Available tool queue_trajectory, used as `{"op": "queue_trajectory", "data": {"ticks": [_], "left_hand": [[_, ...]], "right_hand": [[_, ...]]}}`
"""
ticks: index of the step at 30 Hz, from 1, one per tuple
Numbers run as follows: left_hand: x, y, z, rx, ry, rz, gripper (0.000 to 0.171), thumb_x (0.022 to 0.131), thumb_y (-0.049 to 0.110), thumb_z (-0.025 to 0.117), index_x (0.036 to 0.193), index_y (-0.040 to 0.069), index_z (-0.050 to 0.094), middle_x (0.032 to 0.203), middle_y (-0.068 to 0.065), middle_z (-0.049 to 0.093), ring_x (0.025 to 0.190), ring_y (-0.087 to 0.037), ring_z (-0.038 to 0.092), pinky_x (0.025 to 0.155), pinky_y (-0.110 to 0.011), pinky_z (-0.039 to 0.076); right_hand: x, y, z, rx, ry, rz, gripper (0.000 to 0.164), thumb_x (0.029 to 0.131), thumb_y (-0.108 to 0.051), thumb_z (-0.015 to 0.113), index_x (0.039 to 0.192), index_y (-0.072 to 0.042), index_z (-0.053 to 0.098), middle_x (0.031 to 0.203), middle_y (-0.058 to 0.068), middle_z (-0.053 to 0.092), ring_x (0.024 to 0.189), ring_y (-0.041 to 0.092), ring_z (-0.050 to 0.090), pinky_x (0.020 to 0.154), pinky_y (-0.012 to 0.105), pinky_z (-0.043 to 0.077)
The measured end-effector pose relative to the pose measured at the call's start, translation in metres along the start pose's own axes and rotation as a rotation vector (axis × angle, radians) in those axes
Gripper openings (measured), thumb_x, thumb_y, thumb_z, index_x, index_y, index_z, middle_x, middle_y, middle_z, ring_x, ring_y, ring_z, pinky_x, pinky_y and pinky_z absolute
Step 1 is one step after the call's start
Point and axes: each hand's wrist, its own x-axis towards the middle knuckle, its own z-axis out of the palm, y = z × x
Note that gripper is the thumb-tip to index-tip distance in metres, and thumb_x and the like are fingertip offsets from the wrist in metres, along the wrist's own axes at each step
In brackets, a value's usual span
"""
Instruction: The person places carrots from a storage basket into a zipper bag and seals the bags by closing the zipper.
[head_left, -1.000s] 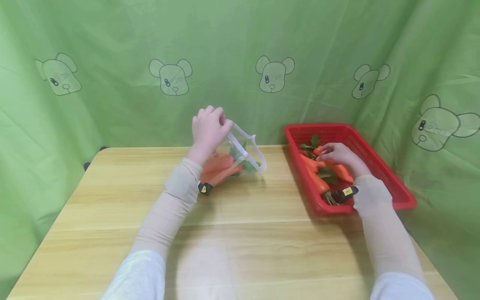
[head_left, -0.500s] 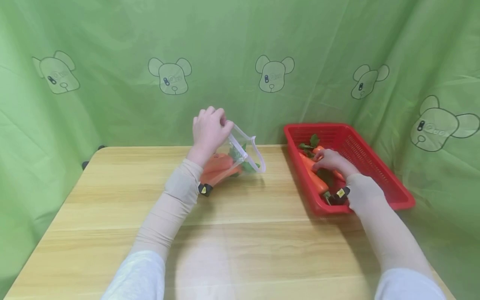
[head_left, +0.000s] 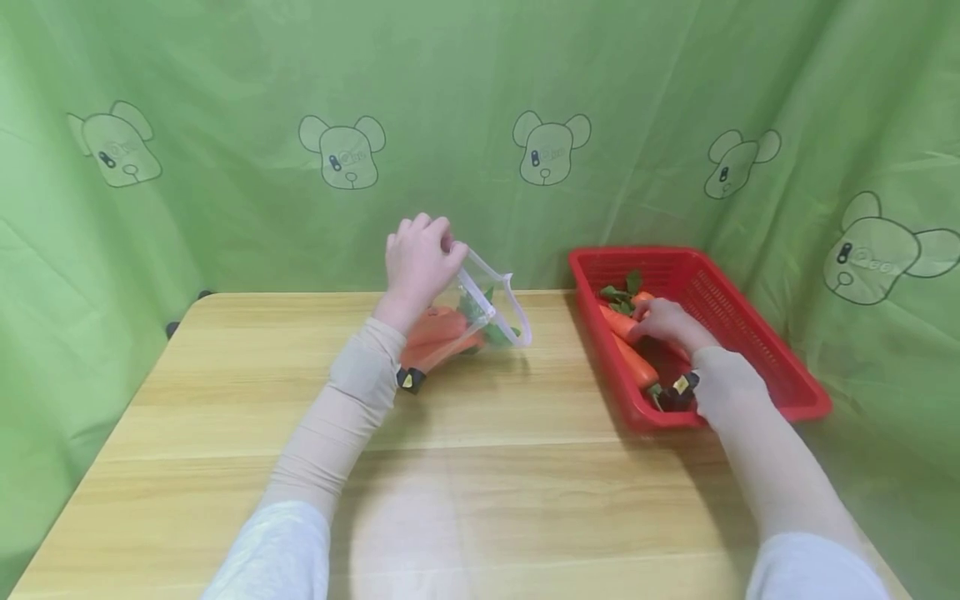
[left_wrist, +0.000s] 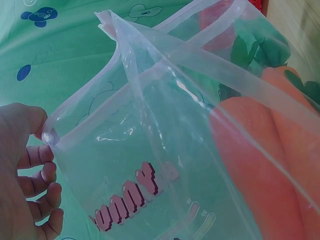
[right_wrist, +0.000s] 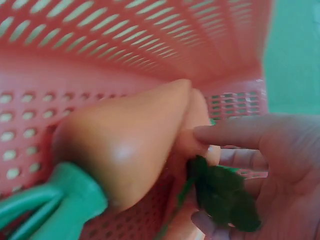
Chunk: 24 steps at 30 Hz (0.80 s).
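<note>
My left hand [head_left: 422, 265] pinches the upper corner of a clear plastic bag [left_wrist: 125, 165] with a pale rim and pink lettering. The bag's mouth gapes to the right, and orange carrots [left_wrist: 250, 165] with green tops lie inside it. Inside the red basket [head_left: 813, 407], my right hand [head_left: 675, 323] has its thumb and fingers around a carrot [right_wrist: 192, 135], with dark green leaves [right_wrist: 227, 195] against the palm. A larger carrot [right_wrist: 125, 140] with a thick green stem lies beside that one. The right fingers are partly hidden behind the held carrot.
The basket stands at the right rear of the wooden table [head_left: 465, 500], its carrots gathered along the left wall. More leaves [head_left: 617, 293] show in its far left corner. A green curtain [head_left: 450, 75] with bear-head drawings hangs close behind and at both sides.
My right hand has shifted slightly left and down among the basket's carrots, and its fingers have closed in on one. The left hand and bag have stayed nearly still.
</note>
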Motion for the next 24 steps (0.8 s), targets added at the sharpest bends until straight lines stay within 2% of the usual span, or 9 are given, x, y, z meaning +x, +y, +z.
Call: {"op": "queue_trajectory", "data": {"ticks": [6, 8, 12, 15, 18, 24], "left_hand": [[-0.001, -0.001, 0.003, -0.003, 0.005, 0.003, 0.016, 0.087, 0.03, 0.058, 0.079, 0.016, 0.055, 0.084, 0.0, 0.054, 0.085, -0.021, 0.046, 0.075, -0.035, 0.037], [-0.002, -0.001, 0.004, -0.006, 0.008, 0.003, 0.016, 0.087, 0.029, 0.058, 0.079, 0.016, 0.055, 0.084, 0.0, 0.054, 0.084, -0.021, 0.046, 0.075, -0.035, 0.036], [-0.002, -0.002, 0.004, -0.009, 0.013, 0.004, 0.016, 0.086, 0.029, 0.059, 0.078, 0.016, 0.054, 0.083, 0.0, 0.053, 0.084, -0.021, 0.045, 0.075, -0.035, 0.036], [-0.002, -0.002, 0.005, -0.007, 0.012, 0.003, 0.016, 0.086, 0.03, 0.059, 0.078, 0.016, 0.054, 0.083, 0.0, 0.053, 0.084, -0.021, 0.045, 0.074, -0.034, 0.036], [-0.002, -0.001, 0.004, -0.008, 0.016, 0.003, 0.016, 0.086, 0.029, 0.059, 0.078, 0.017, 0.054, 0.083, 0.0, 0.053, 0.083, -0.021, 0.045, 0.074, -0.034, 0.036], [-0.001, 0.001, 0.003, -0.006, 0.02, 0.003, 0.015, 0.086, 0.028, 0.058, 0.078, 0.016, 0.055, 0.083, 0.0, 0.053, 0.083, -0.021, 0.045, 0.075, -0.034, 0.036]], "right_hand": [[-0.008, 0.004, -0.011, 0.114, 0.061, 0.041, 0.05, 0.087, -0.029, 0.068, 0.121, 0.004, 0.051, 0.113, 0.02, 0.058, 0.094, 0.026, 0.054, 0.074, 0.028, 0.045], [-0.009, 0.006, -0.015, 0.152, 0.09, 0.03, 0.052, 0.089, -0.03, 0.067, 0.123, 0.005, 0.05, 0.111, 0.019, 0.061, 0.092, 0.022, 0.058, 0.074, 0.028, 0.047], [-0.011, 0.009, -0.019, 0.268, 0.139, 0.026, 0.054, 0.09, -0.031, 0.065, 0.126, 0.005, 0.048, 0.095, 0.006, 0.07, 0.081, 0.009, 0.065, 0.073, 0.029, 0.052], [-0.013, 0.01, -0.021, 0.352, 0.17, 0.036, 0.055, 0.091, -0.03, 0.064, 0.128, 0.005, 0.045, 0.086, -0.005, 0.071, 0.075, 0.004, 0.066, 0.073, 0.03, 0.054], [-0.013, 0.011, -0.024, 0.392, 0.229, 0.038, 0.056, 0.09, -0.03, 0.065, 0.129, 0.005, 0.044, 0.084, -0.014, 0.065, 0.073, 0.0, 0.064, 0.071, 0.026, 0.054], [-0.016, 0.006, -0.03, 0.491, 0.357, 0.062, 0.05, 0.088, -0.029, 0.069, 0.123, 0.0, 0.05, 0.08, -0.023, 0.055, 0.068, -0.004, 0.058, 0.065, 0.018, 0.05]]}}
